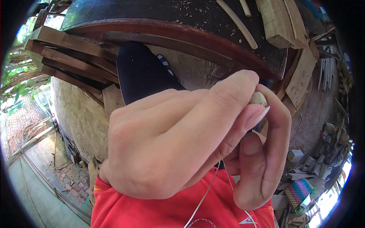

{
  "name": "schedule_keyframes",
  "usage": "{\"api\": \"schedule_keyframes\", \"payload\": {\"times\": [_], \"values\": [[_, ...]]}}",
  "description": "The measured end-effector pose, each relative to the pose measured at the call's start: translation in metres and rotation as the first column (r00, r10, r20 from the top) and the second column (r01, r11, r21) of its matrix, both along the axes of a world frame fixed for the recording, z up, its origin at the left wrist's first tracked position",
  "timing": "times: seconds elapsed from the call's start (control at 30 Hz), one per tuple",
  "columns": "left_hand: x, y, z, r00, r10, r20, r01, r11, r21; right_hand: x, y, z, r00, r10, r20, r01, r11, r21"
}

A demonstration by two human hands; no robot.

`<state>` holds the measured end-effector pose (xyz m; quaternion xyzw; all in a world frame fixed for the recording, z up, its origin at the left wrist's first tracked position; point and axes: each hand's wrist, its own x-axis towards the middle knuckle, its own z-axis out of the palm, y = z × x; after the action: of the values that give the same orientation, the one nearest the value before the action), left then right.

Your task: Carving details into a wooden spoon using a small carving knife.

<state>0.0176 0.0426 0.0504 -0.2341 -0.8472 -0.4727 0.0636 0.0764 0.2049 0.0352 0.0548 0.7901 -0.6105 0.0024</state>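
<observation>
Close in front of my red shirt, both hands meet around a small pale wooden piece. Only its rounded end shows; fingers cover the remainder, so its full length cannot be made out. My left hand, seen from its back, is closed with the thumb and index finger pinching the piece. My right hand is curled in from the right, its index finger bent up against the same piece and its thumb folded below.
Ahead stands a dark table with a reddish wooden edge and scattered shavings. On it lie a slim pale stick, a shorter stick and wooden blocks. Brown beams jut at left; a checkered woven bag sits lower right.
</observation>
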Motion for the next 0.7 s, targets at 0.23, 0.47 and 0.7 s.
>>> {"api": "schedule_keyframes", "payload": {"times": [0.23, 0.47, 0.7], "values": [[0.0004, 0.0020, -0.0017, 1.000, 0.019, 0.011, -0.020, 1.000, 0.016, -0.0015, 0.0002, -0.0007, 1.000, 0.004, -0.006, -0.004, 1.000, -0.003], [-0.0014, 0.0012, -0.0032, 0.999, 0.018, -0.039, -0.019, 0.999, -0.026, -0.0036, 0.0017, -0.0024, 1.000, 0.016, -0.014, -0.016, 1.000, -0.004], [0.0013, 0.0001, -0.0019, 0.999, 0.017, -0.031, -0.019, 0.998, -0.055, -0.0052, 0.0014, -0.0036, 0.999, 0.028, -0.025, -0.028, 1.000, -0.009]]}}
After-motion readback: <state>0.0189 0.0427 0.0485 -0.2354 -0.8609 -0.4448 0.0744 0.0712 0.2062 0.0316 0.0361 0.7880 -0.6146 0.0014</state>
